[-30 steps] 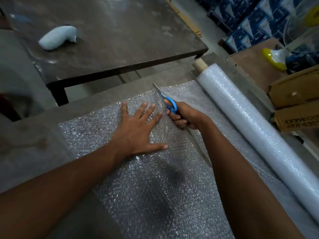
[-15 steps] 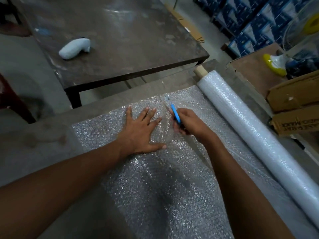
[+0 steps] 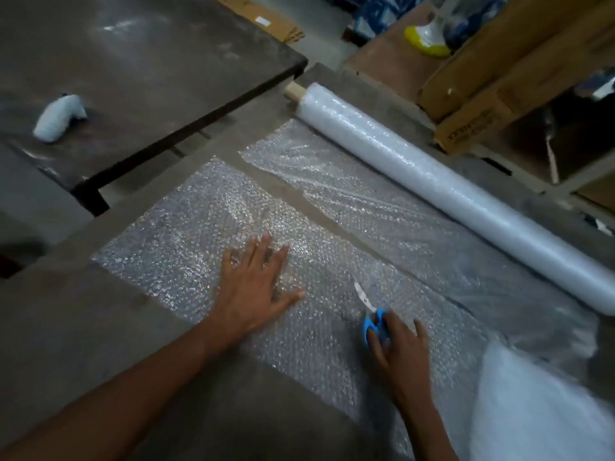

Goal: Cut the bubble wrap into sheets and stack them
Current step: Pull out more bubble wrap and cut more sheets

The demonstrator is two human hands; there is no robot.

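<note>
Head view: left of the bubble wrap roll (image 3: pixel 449 191), the cut sheet (image 3: pixel 186 247) lies flat on the grey table (image 3: pixel 66 327). The left hand (image 3: pixel 256 287) presses on it with straight, spread fingers. Nearer the roll, the right hand (image 3: pixel 399 347) grips blue-handled scissors (image 3: pixel 371 314), blades resting on the sheet. The roll's uncut wrap (image 3: pixel 366 194) lies separate, beside the sheet.

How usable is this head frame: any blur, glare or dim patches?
Head view: dim overall; glare sparkles on the clear bubble wrap sheet and white roll; the right hand gripping blue-handled scissors is slightly smeared; the bottom-right white mass is blurred.
</note>
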